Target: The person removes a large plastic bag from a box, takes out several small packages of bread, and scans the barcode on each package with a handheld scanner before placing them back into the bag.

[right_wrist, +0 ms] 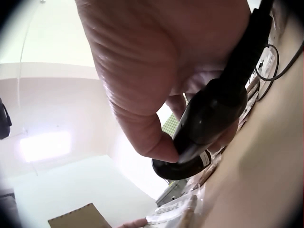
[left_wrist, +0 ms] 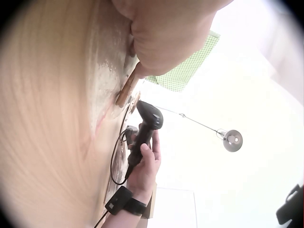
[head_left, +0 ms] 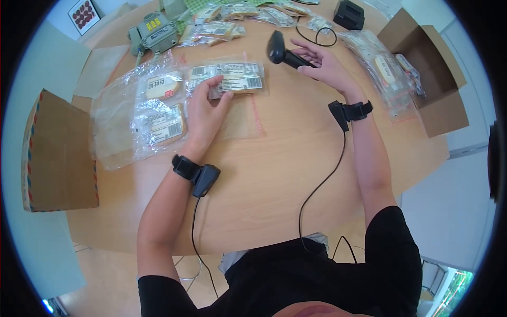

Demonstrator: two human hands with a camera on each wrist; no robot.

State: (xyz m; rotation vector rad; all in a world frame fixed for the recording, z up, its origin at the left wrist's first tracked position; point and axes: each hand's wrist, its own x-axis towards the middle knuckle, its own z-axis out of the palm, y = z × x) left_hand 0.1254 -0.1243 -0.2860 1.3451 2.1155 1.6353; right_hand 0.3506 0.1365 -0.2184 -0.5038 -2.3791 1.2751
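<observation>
A black handheld scanner (head_left: 282, 53) is gripped by my right hand (head_left: 330, 68), its head facing left toward the packages. In the right wrist view my thumb and fingers lie around the scanner (right_wrist: 204, 118). My left hand (head_left: 207, 113) holds the near-left part of a labelled package (head_left: 240, 77) in clear plastic, thumb and index finger on it. Left of that hand, two more labelled packages (head_left: 162, 85) (head_left: 166, 126) lie in clear plastic bags. The left wrist view shows the scanner (left_wrist: 148, 121) raised above the table, beyond my left hand (left_wrist: 166, 38).
An open cardboard box (head_left: 63, 153) stands at the left edge, another (head_left: 438, 79) at the right with bagged packages (head_left: 385, 71) beside it. More packages (head_left: 216, 29), a grey-green device (head_left: 153, 33) and a black device (head_left: 348, 15) are at the back. A cable (head_left: 322, 43) loops there.
</observation>
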